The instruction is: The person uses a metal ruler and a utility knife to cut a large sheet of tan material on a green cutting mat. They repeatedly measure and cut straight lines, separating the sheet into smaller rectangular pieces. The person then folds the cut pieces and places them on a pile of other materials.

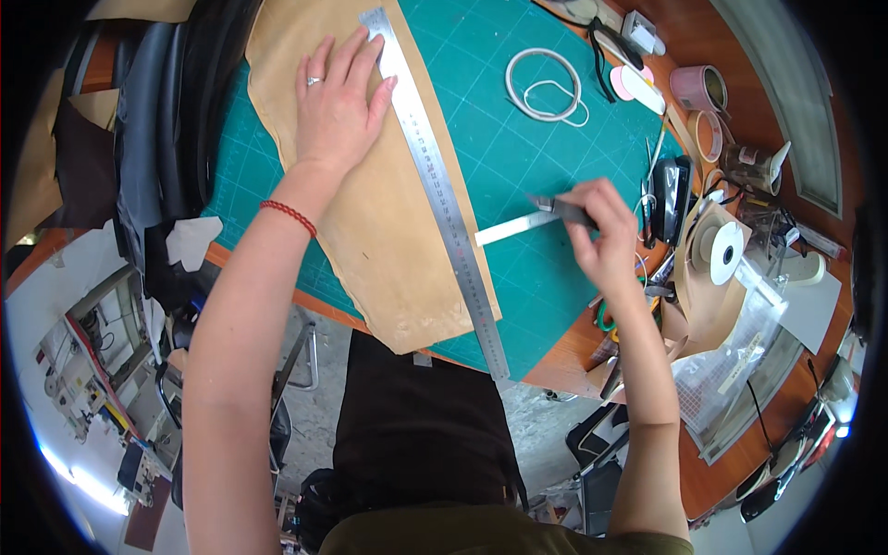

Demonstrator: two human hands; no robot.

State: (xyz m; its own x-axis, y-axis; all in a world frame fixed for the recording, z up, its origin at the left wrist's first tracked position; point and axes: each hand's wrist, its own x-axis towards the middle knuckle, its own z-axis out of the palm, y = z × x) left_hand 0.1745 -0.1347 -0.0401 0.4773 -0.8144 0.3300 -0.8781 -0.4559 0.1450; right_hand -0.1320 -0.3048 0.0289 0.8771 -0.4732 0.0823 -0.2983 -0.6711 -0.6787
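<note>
A large tan sheet of leather (370, 213) lies on a green cutting mat (546, 287). Along the sheet's right side runs a long steel ruler (431, 176), its near end reaching past the mat's front edge. My left hand (342, 97) rests flat near the ruler's far end, fingers spread, fingertips on the metal. Over the mat, right of the leather, my right hand (606, 227) is closed round a dark-handled utility knife (569, 211) with its tip pointing left. A narrow white strip (509, 229) stretches from beneath the knife to the leather's right edge; whether my fingers touch it is hidden.
A coiled pale ring of cord (544, 85) lies on the mat's far right. Tape rolls (709, 137), a white spool (721, 254), a black stapler-like tool (672, 199) and scissors crowd the right side. Dark leather rolls (166, 120) hang at the left.
</note>
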